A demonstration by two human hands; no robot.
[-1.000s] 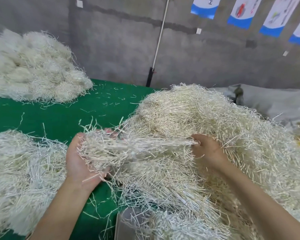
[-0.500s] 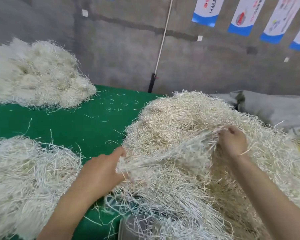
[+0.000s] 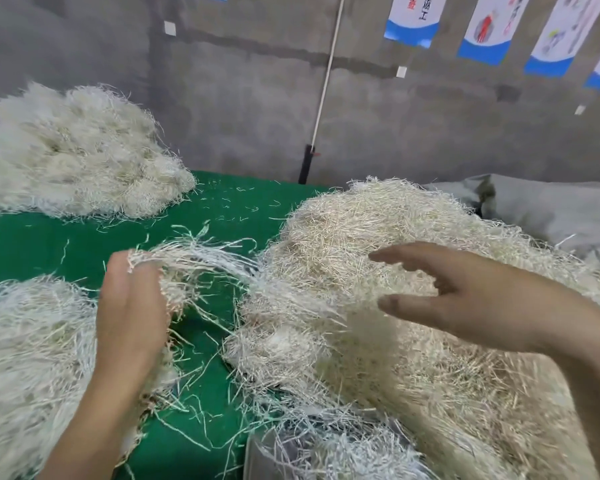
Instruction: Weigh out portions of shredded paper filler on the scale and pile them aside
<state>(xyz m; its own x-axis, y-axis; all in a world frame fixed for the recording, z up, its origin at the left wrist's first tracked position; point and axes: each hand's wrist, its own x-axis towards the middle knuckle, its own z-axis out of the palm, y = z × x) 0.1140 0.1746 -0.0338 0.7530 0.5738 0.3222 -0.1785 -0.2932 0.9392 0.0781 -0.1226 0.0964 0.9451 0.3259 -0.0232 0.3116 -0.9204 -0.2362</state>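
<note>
A big heap of cream shredded paper (image 3: 395, 341) covers the right half of the green table (image 3: 49, 244). My left hand (image 3: 130, 306) holds a tuft of shreds (image 3: 194, 261) that still trails into the heap. My right hand (image 3: 465, 296) hovers over the heap with fingers spread and holds nothing. A grey scale (image 3: 274, 455) shows at the bottom edge, mostly buried under shreds. Weighed piles lie at the near left (image 3: 25, 358) and far left (image 3: 77, 154).
A grey concrete wall stands behind the table, with a white pole (image 3: 326, 88) leaning on it and banners (image 3: 485, 26) hanging above. A grey sack (image 3: 551, 209) lies at the right behind the heap. Loose strands litter the green cloth.
My right hand let go of the shreds and opened above the heap. My left hand drew its tuft up and to the left, away from the heap.
</note>
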